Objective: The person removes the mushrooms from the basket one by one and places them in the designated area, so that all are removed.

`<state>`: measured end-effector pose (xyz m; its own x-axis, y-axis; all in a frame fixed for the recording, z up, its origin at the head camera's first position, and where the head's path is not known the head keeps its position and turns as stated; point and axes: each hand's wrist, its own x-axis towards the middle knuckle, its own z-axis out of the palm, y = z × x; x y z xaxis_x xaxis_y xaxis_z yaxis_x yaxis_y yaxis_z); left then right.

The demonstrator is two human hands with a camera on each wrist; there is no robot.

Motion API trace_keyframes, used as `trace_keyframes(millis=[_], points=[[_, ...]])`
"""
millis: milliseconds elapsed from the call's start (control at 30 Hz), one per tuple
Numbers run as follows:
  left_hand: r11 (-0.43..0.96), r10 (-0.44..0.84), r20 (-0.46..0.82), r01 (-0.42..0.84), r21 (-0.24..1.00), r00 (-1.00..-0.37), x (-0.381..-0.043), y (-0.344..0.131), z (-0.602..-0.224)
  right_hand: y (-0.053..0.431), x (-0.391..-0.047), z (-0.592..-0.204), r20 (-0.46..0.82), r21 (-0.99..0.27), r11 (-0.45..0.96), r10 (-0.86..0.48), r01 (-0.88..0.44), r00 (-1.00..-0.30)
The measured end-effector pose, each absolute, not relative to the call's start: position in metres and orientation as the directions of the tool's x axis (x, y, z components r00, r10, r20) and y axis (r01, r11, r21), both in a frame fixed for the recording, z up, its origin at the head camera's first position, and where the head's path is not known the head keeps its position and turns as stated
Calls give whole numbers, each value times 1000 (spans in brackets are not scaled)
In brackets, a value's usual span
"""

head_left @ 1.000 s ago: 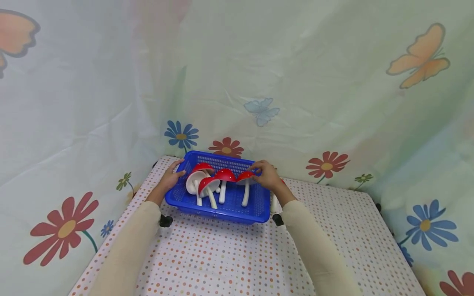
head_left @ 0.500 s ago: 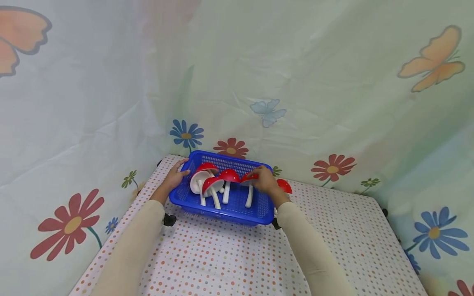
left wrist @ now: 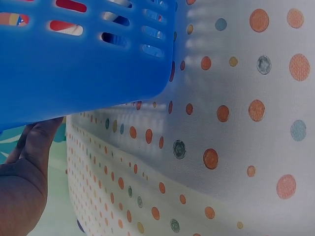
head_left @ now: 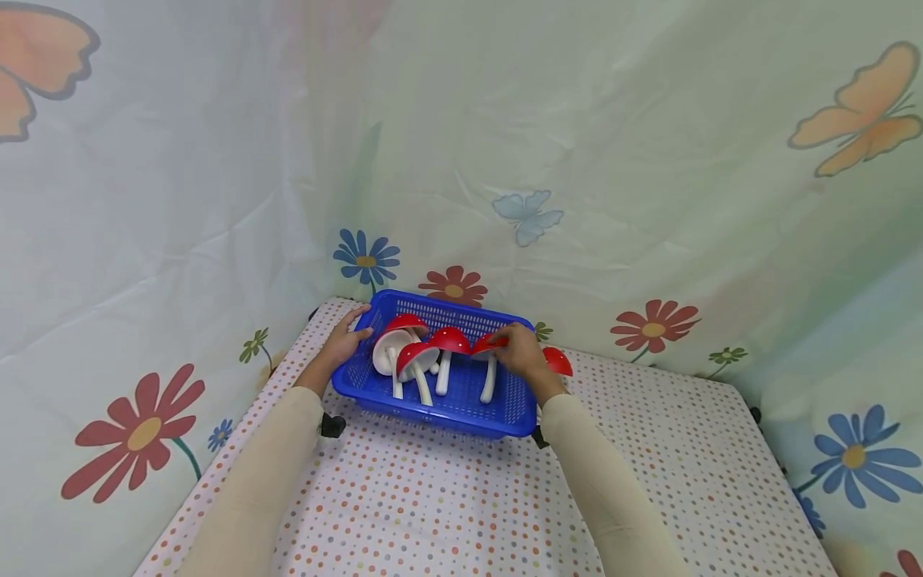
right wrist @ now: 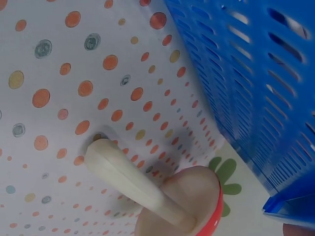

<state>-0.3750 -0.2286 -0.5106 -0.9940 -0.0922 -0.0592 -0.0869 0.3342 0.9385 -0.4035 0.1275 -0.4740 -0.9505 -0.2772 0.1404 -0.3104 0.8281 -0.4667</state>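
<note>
Right hand (head_left: 521,353) has come further in over the blue basket (head_left: 433,416) since a second ago; its fingers now cover more of the rightmost mushroom's cap. Basket hasn't moved on the dotted tablecloth (head_left: 433,505). Right hand's fingers are bent, pinching the cap of that rightmost mushroom (head_left: 489,381), which lies in the basket, stem toward the near side. Left hand (head_left: 337,348) grips the left rim, thumb over it. Other mushrooms (head_left: 443,374) sit left and centre in the basket. Outside mushroom (right wrist: 135,184) lies on the cloth, just right of the basket.
</note>
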Motion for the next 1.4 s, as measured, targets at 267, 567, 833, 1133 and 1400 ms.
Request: trace_keyframes(millis=[267,567,833,1133,1400], points=[[330,-90,-69,-95,939,-994,-374,-228,-510,127,-401,-474,159,-476,825,-258,-303,-953],[329,-91,-66,-92,940,-994,-375,-228,-509,127,-400,-476,198,-453,825,-275,-337,-941],[316,-89,-60,-85,945,-994,-375,-228,-510,128,-399,-478,235,-451,819,-275,-356,-932],[313,-90,-69,-93,945,-994,-375,-228,-510,129,-400,-479,282,-463,815,-239,-350,-929],[320,-95,-69,-96,942,-993,-375,-229,-511,131,-402,-480,348,-588,728,-168,-354,-922]])
